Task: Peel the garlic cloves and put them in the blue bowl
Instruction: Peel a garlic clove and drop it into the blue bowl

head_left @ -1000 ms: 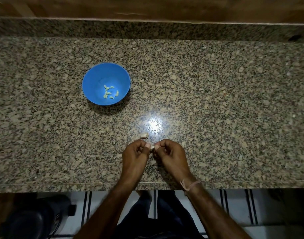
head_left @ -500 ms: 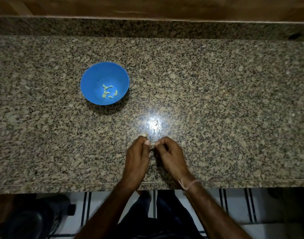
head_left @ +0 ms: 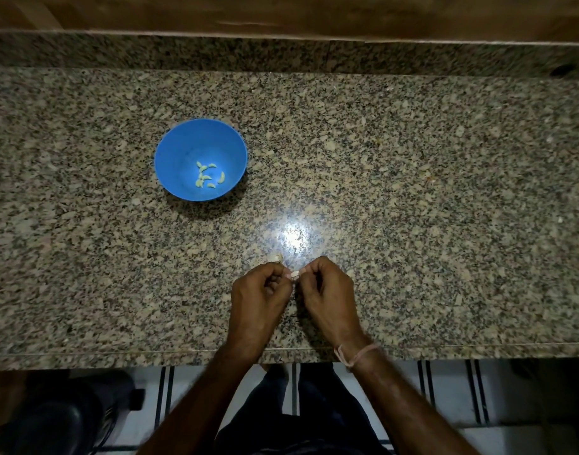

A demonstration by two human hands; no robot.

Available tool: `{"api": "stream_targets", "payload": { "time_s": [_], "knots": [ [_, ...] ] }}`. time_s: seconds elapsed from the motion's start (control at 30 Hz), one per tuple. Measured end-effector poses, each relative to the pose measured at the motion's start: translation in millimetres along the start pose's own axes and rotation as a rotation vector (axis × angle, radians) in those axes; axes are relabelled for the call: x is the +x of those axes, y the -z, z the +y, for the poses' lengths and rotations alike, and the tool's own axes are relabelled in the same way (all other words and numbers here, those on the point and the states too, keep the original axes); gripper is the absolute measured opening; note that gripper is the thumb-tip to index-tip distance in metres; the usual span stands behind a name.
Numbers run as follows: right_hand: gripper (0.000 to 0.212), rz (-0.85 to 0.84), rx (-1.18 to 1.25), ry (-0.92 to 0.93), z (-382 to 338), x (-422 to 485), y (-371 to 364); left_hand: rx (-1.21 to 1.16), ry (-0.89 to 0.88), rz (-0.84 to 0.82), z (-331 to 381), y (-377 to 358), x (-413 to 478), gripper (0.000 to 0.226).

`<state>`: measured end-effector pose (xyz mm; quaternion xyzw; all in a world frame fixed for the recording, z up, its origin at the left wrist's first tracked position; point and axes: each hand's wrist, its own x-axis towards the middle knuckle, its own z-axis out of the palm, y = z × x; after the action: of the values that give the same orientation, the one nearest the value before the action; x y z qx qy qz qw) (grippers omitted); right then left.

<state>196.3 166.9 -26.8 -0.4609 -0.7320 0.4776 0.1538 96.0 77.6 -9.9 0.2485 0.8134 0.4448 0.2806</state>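
The left hand (head_left: 261,292) and right hand (head_left: 327,290) have crept slightly toward 12 o'clock; the garlic clove (head_left: 294,274) pinched between them, seemingly hidden half a second ago, shows pale again.

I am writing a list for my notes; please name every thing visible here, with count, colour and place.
counter: one, speckled granite, across the view
blue bowl: one, blue, on the counter, left of centre
peeled cloves: about seven, pale, inside the bowl
clove: one, pale, pinched above the counter's near part
garlic piece: one, pale, on the counter just beyond that clove
floor: one, white, dark-striped, below the counter
wrist thread: one, pinkish, round the right wrist
left hand: one, bare, pinching the clove
right hand: one, bare, pinching the clove
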Motion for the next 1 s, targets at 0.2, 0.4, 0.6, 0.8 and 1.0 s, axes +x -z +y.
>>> {"api": "stream_targets", "payload": {
  "time_s": [0.2,0.4,0.6,0.8,1.0],
  "knots": [
    [0.014,-0.046,0.07,-0.069,2.5,3.7,5.2,-0.145,0.067,-0.046,-1.0,3.7,0.9,0.014],
    [0.012,-0.112,0.13,-0.132,3.0,6.9,8.6,-0.155,0.08,-0.062,-0.2,4.3,1.7,0.014],
    [0.029,-0.223,0.551,-0.426,-5.7,5.4,4.0,-0.036,0.1,-0.065,-7.6,-4.3,5.9,0.012],
    [0.025,-0.171,0.593,-0.443,-1.4,8.0,3.9,-0.017,0.139,-0.001,-11.4,-7.2,4.2,0.023],
    [0.019,-0.113,0.322,-0.208,7.8,5.8,-1.3,-0.527,0.37,-0.126,-7.6,-6.8,5.0,0.024]
  ]
}}
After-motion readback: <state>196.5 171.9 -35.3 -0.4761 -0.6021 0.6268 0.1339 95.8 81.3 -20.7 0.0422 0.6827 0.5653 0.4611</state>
